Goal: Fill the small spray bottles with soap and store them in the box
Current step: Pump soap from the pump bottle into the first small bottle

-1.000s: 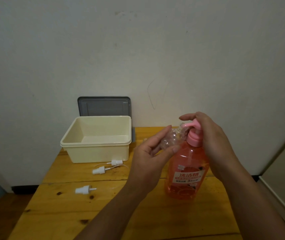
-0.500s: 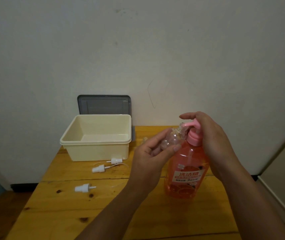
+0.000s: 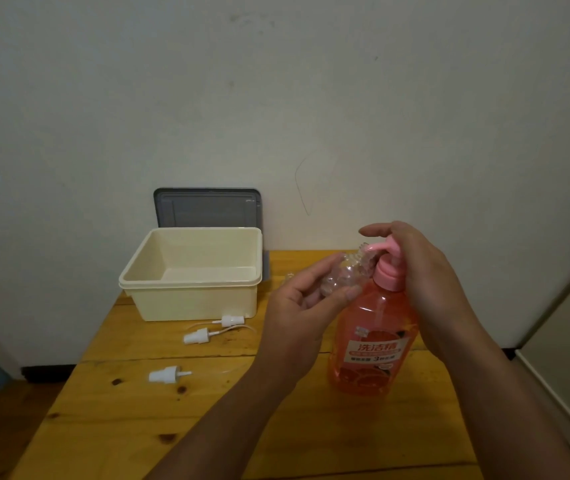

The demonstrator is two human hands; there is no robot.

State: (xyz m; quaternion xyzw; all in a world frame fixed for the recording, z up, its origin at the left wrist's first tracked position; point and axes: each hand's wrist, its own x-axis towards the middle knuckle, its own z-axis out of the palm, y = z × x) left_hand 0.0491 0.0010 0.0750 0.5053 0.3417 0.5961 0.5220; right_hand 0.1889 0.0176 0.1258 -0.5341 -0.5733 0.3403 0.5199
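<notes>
The small clear spray bottle is tilted with its neck at the pink pump spout of the orange soap bottle, pinched in the left hand. The right hand wraps the pump head. Left of the soap bottle on the worktop sit the cream box and three white spray caps.

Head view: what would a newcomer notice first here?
The orange soap bottle standing on the wooden table, right hand on its pink pump. The left hand holds a small clear bottle at the spout. Left, an empty cream box.
</notes>
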